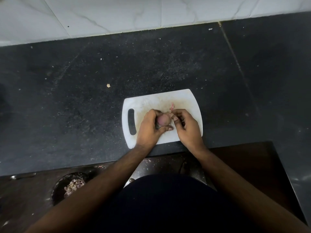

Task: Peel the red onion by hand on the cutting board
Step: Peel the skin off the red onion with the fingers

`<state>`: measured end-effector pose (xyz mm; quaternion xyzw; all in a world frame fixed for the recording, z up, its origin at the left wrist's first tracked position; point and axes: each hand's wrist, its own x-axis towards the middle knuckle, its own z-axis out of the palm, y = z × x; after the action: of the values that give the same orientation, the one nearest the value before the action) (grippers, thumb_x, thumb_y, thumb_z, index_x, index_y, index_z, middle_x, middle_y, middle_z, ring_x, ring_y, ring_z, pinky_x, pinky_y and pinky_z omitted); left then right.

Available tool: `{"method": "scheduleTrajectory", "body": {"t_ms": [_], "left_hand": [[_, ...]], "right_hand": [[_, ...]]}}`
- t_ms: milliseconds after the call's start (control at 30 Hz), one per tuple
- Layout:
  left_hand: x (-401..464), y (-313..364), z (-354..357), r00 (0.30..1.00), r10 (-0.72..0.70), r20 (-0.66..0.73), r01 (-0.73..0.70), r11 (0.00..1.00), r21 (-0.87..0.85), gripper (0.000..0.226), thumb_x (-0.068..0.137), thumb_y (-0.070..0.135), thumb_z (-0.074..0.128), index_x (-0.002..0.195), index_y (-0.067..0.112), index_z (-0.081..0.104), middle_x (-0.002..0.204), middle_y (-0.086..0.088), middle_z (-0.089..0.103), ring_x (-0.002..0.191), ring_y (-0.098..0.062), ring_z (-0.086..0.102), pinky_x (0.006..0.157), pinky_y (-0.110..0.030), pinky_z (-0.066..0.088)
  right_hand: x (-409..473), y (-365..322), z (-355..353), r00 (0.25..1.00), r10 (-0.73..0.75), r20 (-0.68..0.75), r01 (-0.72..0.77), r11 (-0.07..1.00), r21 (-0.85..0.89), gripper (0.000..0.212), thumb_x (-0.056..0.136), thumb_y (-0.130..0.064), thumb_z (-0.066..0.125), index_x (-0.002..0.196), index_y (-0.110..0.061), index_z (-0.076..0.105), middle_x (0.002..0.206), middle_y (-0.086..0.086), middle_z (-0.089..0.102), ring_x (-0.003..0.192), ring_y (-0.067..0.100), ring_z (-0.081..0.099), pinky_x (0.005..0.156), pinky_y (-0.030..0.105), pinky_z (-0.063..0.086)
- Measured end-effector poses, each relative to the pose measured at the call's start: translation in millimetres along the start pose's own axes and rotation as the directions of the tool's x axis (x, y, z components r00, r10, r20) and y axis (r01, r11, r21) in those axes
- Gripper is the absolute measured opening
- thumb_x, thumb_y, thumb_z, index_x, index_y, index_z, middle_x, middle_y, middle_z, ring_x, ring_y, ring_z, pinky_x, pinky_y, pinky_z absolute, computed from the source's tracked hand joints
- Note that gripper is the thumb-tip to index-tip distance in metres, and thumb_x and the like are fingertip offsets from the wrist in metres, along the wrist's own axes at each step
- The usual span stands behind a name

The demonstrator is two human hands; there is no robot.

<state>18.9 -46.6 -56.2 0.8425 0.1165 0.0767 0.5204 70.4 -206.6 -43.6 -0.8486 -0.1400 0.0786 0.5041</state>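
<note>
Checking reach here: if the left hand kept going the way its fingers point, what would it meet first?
The left hand already wraps the red onion; beyond that, likely the right hand pinching peel, though depth is unclear.

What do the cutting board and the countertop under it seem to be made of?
Cutting board: probably plastic, matte white, with rounded corners, a moulded handle slot and brownish stains. Countertop: likely polished dark stone such as granite, black with fine pale speckles and a visible seam.

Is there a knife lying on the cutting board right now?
No, the white cutting board holds only the red onion gripped by the left hand, with the right hand pulling skin.
</note>
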Motion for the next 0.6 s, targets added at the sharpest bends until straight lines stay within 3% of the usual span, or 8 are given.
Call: {"method": "scheduleTrajectory", "body": {"t_ms": [133,333,467,533,600], "left_hand": [[-0.9,-0.3,-0.3,1.0,0.025,0.005,-0.025,1.0,-0.019,0.055,0.072,0.025,0.092,0.108,0.031,0.05,0.117,0.002,0.065,0.107,-0.018,0.064,0.089,-0.044,0.057],[-5.4,4.4,-1.0,0.996,0.08,0.047,-0.079,0.997,-0.021,0.049,0.083,0.016,0.084,0.116,0.035,0.054,0.121,0.011,0.065,0.113,-0.015,0.064,0.093,-0.045,0.056],[-0.7,-0.3,-4.6,0.973,0.175,0.151,-0.174,0.984,-0.02,0.045,0.098,0.012,0.068,0.141,0.019,0.057,0.155,0.004,0.05,0.142,-0.013,0.049,0.115,-0.04,0.044],[2.1,-0.5,-6.8,0.959,0.199,0.201,-0.208,0.978,0.025,0.047,0.103,0.014,0.061,0.149,0.016,0.052,0.163,-0.001,0.037,0.151,-0.009,0.036,0.121,-0.033,0.035],[3.2,-0.8,-7.5,0.952,0.211,0.221,-0.233,0.969,0.078,0.054,0.102,0.021,0.063,0.154,0.017,0.047,0.164,-0.008,0.034,0.151,-0.014,0.035,0.122,-0.033,0.035]], "right_hand": [[-4.8,-3.0,1.6,0.996,-0.087,0.002,0.087,0.996,0.031,0.017,0.1,-0.021,0.066,0.116,-0.016,0.071,0.111,-0.008,0.068,0.104,0.004,0.065,0.089,0.024,0.054],[-0.7,-6.6,5.4,0.996,-0.069,-0.052,0.074,0.993,0.088,0.012,0.095,-0.018,0.072,0.107,-0.016,0.073,0.103,-0.007,0.068,0.095,0.005,0.066,0.082,0.018,0.052],[2.5,3.8,-6.4,0.992,-0.125,-0.007,0.125,0.991,0.045,0.011,0.097,-0.013,0.069,0.107,-0.015,0.073,0.103,-0.006,0.071,0.099,0.007,0.068,0.088,0.029,0.056],[4.1,8.1,-9.6,0.993,-0.119,-0.007,0.119,0.992,0.046,0.005,0.096,-0.015,0.072,0.1,-0.013,0.073,0.095,-0.004,0.071,0.09,0.012,0.069,0.081,0.036,0.057],[3.1,9.5,-9.0,0.991,-0.131,-0.021,0.131,0.991,0.035,0.002,0.096,-0.016,0.071,0.096,-0.014,0.072,0.091,-0.006,0.07,0.086,0.012,0.068,0.078,0.036,0.057]]}}
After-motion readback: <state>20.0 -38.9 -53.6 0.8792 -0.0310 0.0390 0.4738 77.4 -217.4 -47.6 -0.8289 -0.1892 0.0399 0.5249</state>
